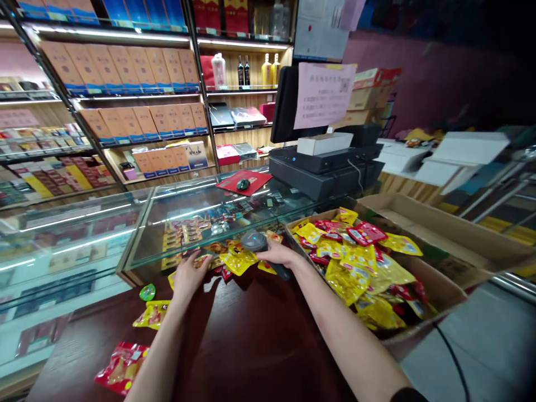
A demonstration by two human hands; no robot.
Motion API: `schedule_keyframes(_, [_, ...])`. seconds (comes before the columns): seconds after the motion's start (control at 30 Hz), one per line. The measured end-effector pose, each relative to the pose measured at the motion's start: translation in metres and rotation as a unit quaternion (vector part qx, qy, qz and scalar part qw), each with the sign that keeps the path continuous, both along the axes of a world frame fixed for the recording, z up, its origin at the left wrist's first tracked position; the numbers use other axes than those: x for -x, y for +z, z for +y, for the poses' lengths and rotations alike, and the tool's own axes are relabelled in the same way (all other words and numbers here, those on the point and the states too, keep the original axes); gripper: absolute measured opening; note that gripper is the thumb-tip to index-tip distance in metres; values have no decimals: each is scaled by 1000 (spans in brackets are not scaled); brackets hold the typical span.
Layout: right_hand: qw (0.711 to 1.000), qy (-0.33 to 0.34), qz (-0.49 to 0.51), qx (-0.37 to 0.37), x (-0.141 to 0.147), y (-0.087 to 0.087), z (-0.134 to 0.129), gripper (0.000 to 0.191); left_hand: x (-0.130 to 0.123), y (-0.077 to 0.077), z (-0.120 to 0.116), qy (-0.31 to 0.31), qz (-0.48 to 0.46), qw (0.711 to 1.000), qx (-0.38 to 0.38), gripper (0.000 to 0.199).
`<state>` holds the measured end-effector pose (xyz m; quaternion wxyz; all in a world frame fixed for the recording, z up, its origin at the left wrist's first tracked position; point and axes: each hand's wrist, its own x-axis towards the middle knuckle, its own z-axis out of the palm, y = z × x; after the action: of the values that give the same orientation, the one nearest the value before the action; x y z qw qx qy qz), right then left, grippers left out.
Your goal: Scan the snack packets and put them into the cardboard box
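My right hand [278,252] is closed around a dark barcode scanner [254,241], whose head points left and whose handle shows below the wrist. Beside it, a yellow snack packet [238,259] lies against the glass case among several other yellow and red packets. My left hand [190,273] reaches to the left end of this row, thumb and fingers apart, close to the packets; its fingertips are partly hidden. Nearer my left arm lie a small green-wrapped item [147,292], a yellow packet [151,315] and a red packet [121,365].
An open cardboard box [444,310] full of yellow and red packets stands at right. Ahead is a glass display case [176,204] with a mouse [243,184] on a red pad. A monitor [287,106] stands above a black till [318,173]. Stocked shelves line the back.
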<state>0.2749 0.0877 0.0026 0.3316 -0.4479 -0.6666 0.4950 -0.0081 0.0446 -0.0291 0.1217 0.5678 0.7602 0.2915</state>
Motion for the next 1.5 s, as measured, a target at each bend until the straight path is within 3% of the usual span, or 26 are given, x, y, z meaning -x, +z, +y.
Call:
schedule_keyframes(0.1, [998, 47, -22, -21, 8, -8, 18, 53, -15, -8, 9, -6, 14, 1000, -12, 63])
schedule_keyframes(0.2, [996, 22, -79, -31, 12, -13, 27, 61, -34, -12, 19, -31, -3, 999, -20, 65])
schedule_keyframes(0.33, [997, 42, -63, -19, 12, -18, 22, 50, -52, -15, 26, -68, -95, 993, -12, 60])
schedule_keyframes(0.47, [995, 95, -9, 0, 4, -23, -7, 45, -59, -21, 10, -129, -64, 990, -10, 47])
schedule_keyframes(0.67, [994, 109, -10, -8, -17, -17, -67, 45, -73, -25, -45, -183, 31, 982, -16, 37])
schedule_keyframes(0.9, [998, 39, 47, 18, -35, -1, -117, 41, -94, -14, -87, -260, -29, 965, -34, 32])
schedule_keyframes(1.07, [997, -27, 73, -9, -45, 9, -144, 43, -100, -5, -97, -247, -22, 968, -48, 39])
schedule_keyframes(1.23, [985, -136, 109, -5, -55, 4, -156, 35, -98, 5, -91, -215, 24, 976, -35, 33])
schedule_keyframes(1.4, [980, -159, 119, -23, -52, -3, -149, 36, -108, 13, -61, -165, 125, 976, 72, 41])
schedule_keyframes(1.5, [981, -154, 115, -18, -46, -2, -144, 34, -121, 10, -39, -167, 143, 969, 116, 51])
